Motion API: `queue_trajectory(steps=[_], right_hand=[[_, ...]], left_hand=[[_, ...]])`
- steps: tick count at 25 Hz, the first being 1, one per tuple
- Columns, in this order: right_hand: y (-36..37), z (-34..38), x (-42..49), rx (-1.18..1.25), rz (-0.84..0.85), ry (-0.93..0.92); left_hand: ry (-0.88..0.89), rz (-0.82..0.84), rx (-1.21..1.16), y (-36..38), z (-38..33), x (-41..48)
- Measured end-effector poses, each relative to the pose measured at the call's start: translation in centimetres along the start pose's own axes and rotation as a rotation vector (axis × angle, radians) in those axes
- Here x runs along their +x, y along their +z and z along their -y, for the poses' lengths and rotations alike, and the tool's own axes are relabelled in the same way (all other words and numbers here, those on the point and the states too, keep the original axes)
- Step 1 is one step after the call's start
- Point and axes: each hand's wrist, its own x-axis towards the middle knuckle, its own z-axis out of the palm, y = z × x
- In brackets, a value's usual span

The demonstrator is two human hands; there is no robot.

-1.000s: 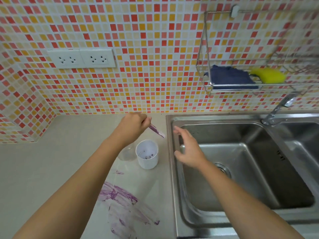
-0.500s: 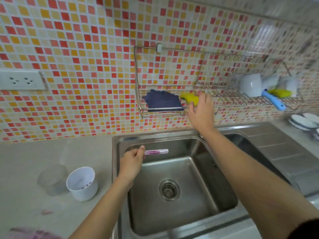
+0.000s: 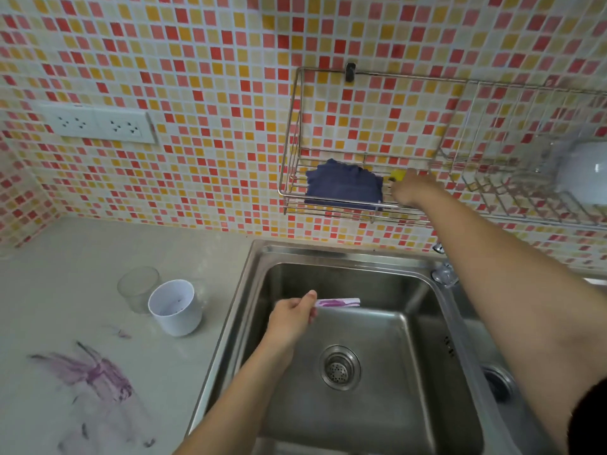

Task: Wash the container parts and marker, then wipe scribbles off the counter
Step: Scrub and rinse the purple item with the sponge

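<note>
- The washing step is only beginning, by my reading: the left hand [image 3: 290, 315] holds the white, purple-smeared marker [image 3: 338, 302] over the stainless steel sink [image 3: 410, 405], while the right hand [image 3: 412, 191] reaches into the wire wall rack [image 3: 297, 142] for something to scrub with.
- The left fingers are pressed together around the near end of the marker, thumb on top; the rest of the marker juts out past the fingertips toward the right, level above the basin.
- The right fingers sit on or at the yellow sponge [image 3: 398, 175], just right of the folded dark blue cloth [image 3: 343, 188]; whether they have closed on the sponge I cannot tell, since the hand hides them.
- The next move likely calls for lifting the sponge clear of the rack wires, bringing it down to the marker, and getting water running; the tap is mostly hidden behind the right arm.
- The marker's barrel is streaked with purple ink along most of its visible length.
- To the left of the left fingers, on the pale desk [image 3: 65, 257], stand a white plastic cup [image 3: 175, 307] with purple marks inside and, touching it, a clear plastic cup [image 3: 138, 287].
- Purple scribbles [image 3: 95, 379] smear the desk nearer the camera, not yet wiped.
</note>
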Motion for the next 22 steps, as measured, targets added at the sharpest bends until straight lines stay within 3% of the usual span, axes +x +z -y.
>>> queue_trajectory(steps=[2,5,7,9,12,16,19,22], right_hand=[[-0.3,0.1,-1.9,0.091,-0.199,-0.114],[-0.3,-1.4,-7.1,0.217,-0.629,-0.440],[1.2,-3.7,-11.2,0.353,-0.738,-0.574],[4.1,-6.8,-15.3,0.459,-0.692,-0.612],[9.6,-11.2,-18.1,0.344,-0.604,-0.570],[13.7,-13.0,-17.5,0.170,-0.458,-0.488],[15.0,-13.4,-17.7,0.089,-0.368,-0.580],[14.9,-14.2,-17.1,0.146,-0.355,-0.502]], left_hand=[[-0.073,0.014,-0.096,0.9,-0.1,0.0],[-0.161,0.072,-0.234,2.8,-0.7,-0.2],[-0.221,0.123,-0.323,4.1,-0.8,-0.4],[-0.302,0.194,-0.442,5.1,-0.6,-0.3],[-0.390,0.311,-0.555,6.7,-0.5,-0.6],[-0.410,0.425,-0.512,9.0,-1.1,-2.1],[-0.396,0.471,-0.468,9.8,-1.2,-2.2],[-0.405,0.466,-0.422,9.8,-1.1,-1.9]])
